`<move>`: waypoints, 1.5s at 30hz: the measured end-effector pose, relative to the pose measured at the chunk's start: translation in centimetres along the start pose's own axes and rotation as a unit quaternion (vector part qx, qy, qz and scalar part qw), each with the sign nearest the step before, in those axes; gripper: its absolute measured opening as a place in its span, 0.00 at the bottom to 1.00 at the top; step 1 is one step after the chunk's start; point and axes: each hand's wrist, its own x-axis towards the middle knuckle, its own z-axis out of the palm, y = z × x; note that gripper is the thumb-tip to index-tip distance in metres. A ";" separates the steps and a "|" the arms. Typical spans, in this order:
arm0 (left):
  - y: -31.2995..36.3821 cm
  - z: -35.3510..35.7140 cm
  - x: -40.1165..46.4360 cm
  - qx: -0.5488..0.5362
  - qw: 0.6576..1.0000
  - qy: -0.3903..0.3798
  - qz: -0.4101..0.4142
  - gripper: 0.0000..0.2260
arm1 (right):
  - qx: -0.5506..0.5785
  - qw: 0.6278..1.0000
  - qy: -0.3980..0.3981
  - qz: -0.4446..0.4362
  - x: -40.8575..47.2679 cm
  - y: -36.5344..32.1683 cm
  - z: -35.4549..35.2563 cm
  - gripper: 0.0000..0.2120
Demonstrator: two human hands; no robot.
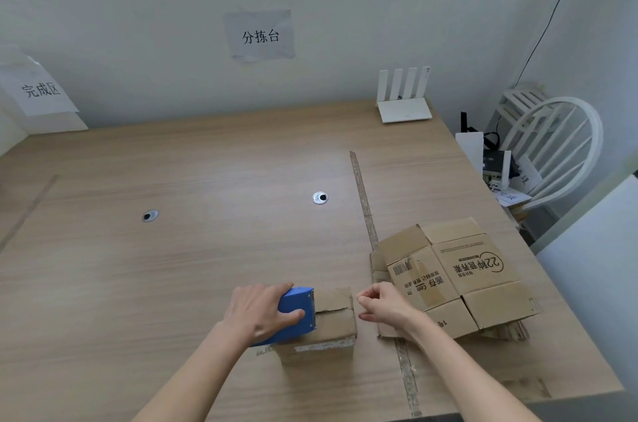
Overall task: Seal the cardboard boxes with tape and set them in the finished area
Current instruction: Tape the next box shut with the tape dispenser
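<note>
A small cardboard box (333, 321) stands on the wooden table (172, 249) near its front edge, its top flaps folded down. My left hand (260, 313) grips a blue tape dispenser (297, 313) that rests on the left part of the box top. Just to the right of the box, my right hand (383, 307) has its fingers curled with the thumb and forefinger pinched together; clear tape between dispenser and fingers is too faint to make out. A stack of flattened printed cardboard boxes (459, 276) lies at the front right.
A strip of old tape (364, 204) runs front to back across the table, left of the flat stack. Two round cable grommets (320, 198) sit mid-table. A white router (404, 109) stands at the back right. A paper sign (41, 90) hangs far left; a white chair (552, 145) stands right of the table.
</note>
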 end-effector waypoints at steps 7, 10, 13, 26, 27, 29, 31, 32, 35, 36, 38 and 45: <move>0.4 -0.5 0.1 0.010 1.000 -0.007 0.003 0.24 | 0.016 0.998 -0.005 0.059 0.3 0.8 0.5 0.05; 0.5 -0.6 0.1 0.010 1.000 -0.008 0.002 0.24 | 0.031 0.997 0.001 0.068 0.6 0.9 0.9 0.06; 0.5 -0.5 0.2 0.003 1.000 -0.009 0.005 0.24 | 0.035 0.997 0.006 0.067 0.9 1.2 1.2 0.07; 0.1 0.2 0.2 -0.041 0.999 0.010 0.008 0.25 | -0.055 0.987 0.149 -0.013 -0.6 1.4 3.6 0.34; 0.1 0.2 0.2 -0.044 0.999 0.009 0.007 0.25 | -0.099 0.979 0.155 -0.086 -1.2 0.8 3.7 0.31; 0.2 0.2 0.4 -0.046 0.999 0.008 0.008 0.25 | -0.191 0.951 0.088 -0.225 -1.9 -0.4 3.7 0.33; 0.3 -0.1 0.7 -0.045 0.999 0.004 0.010 0.24 | -0.330 0.903 -0.026 -0.274 -1.7 -1.1 3.7 0.39; 0.3 -0.2 0.7 -0.045 0.999 0.001 0.011 0.24 | -0.398 0.874 -0.063 -0.271 -1.4 -1.2 3.7 0.44; -0.2 -0.5 0.5 -0.047 0.999 -0.010 0.016 0.23 | -0.512 0.814 -0.072 -0.265 -0.4 -1.1 3.7 0.57; -0.2 -0.6 0.5 -0.045 0.999 -0.012 0.018 0.23 | -0.518 0.807 -0.056 -0.277 -0.3 -1.2 3.8 0.57; -0.2 -0.8 0.5 -0.044 0.999 -0.022 0.021 0.23 | -0.518 0.800 -0.035 -0.301 -0.1 -1.0 3.8 0.54; -5.8 -0.6 -0.6 -0.028 0.996 -0.078 -0.042 0.22 | -0.554 0.769 -0.036 -0.316 0.1 -0.1 3.2 0.52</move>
